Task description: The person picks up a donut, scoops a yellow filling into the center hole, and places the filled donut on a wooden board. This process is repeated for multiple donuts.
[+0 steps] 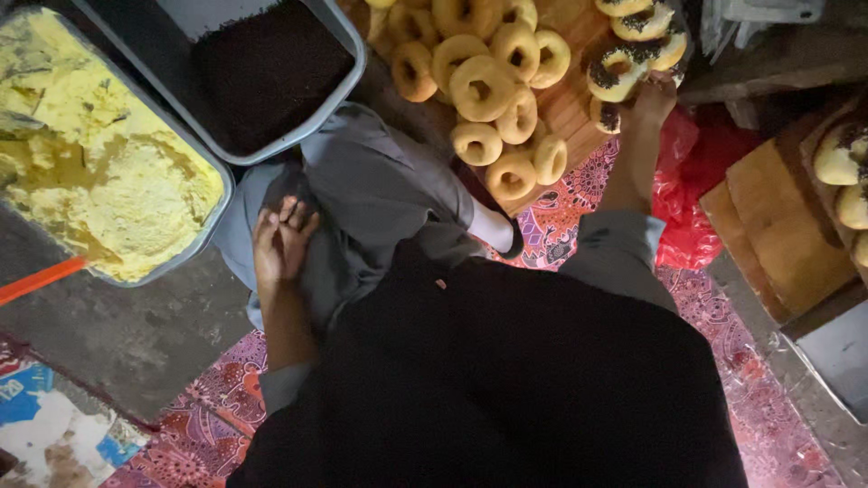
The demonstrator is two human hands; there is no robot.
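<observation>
left hand (pixel 280 237): left of centre, fingers loosely spread, resting flat on grey cloth (pixel 380 190), grasping nothing
right hand (pixel 653 98): upper right, at the topped doughnuts (pixel 633 50); fingers hidden, cannot tell
plain doughnuts (pixel 484 90): top centre, on wooden board (pixel 570 104)
yellow cream tub (pixel 99 163): upper left
dark sprinkles tub (pixel 271 68): top, just beside it

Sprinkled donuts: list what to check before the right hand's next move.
1. Right hand at the sprinkled donuts: ok.
2. Grip on a donut: cannot tell, fingers hidden.
3. Left hand empty, flat on the knee: ok.
4. Plain donuts piled on the board, none off it: ok.
5. Sprinkle tray filled: ok.
</observation>
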